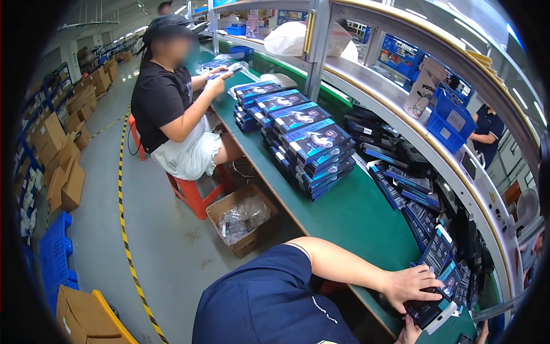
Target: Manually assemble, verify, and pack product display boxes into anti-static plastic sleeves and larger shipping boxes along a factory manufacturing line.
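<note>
A dark printed cardboard box [423, 310] with a pale end flap lies at the lower right, at the table's near edge. My left hand [409, 285] reaches across to it, its fingers stretched out and spread over the box's upper face. At the lower edge of the view, my right hand [409, 332] grips the box's near edge; its wrist is cut off. Just beyond my left fingers a second printed box [438, 252] leans, tilted, on a heap of similar flat boxes [421, 219].
Neat stacks of printed boxes [315, 140] stand on the green table [355, 229]. A seated co-worker [169, 97] handles a small item farther along. A shelf [395, 94] with a blue bin [451, 121] overhangs the right side. An open carton [243, 221] with clear plastic sits on the floor.
</note>
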Action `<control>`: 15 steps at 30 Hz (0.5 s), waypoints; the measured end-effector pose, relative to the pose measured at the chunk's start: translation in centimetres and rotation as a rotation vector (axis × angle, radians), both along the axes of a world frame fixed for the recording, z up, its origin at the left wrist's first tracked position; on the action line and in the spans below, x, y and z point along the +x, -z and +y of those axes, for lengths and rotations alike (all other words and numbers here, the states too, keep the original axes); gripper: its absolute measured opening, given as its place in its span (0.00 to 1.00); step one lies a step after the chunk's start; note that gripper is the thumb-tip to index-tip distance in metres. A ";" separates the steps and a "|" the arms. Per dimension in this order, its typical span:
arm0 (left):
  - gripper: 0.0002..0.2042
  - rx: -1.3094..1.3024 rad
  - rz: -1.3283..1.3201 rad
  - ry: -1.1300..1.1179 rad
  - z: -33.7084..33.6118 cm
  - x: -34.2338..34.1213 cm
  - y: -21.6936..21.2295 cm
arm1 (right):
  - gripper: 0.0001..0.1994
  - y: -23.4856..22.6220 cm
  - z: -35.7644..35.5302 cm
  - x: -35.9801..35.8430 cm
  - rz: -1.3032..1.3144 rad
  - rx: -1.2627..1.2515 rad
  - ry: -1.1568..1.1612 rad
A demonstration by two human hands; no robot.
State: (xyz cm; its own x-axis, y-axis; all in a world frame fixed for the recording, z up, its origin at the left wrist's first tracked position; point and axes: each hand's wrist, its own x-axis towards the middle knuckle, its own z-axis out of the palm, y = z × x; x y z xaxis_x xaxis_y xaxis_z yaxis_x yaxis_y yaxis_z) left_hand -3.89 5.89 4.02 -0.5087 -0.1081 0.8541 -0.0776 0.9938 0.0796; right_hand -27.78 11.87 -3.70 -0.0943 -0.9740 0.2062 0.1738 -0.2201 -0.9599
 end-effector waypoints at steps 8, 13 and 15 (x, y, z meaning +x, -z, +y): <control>0.43 -0.119 0.094 0.023 0.1 0.7 -0.8 | 0.18 -0.5 -0.6 0.0 -0.140 0.032 -0.086; 0.47 -0.124 0.048 0.087 0.8 0.4 -0.5 | 0.20 -2.1 -0.1 1.3 -0.237 0.025 -0.114; 0.49 -0.136 0.006 0.075 1.4 0.7 0.1 | 0.21 -2.5 0.1 1.7 -0.271 0.041 -0.152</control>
State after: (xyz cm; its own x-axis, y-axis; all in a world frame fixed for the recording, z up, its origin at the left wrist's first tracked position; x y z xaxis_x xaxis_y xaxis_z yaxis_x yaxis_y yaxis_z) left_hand -3.23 7.32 3.88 -0.5056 0.0471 0.8615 -0.0023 0.9984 -0.0560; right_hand -26.11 12.00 -1.19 0.0071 -0.9881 0.1537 0.4530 -0.1339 -0.8814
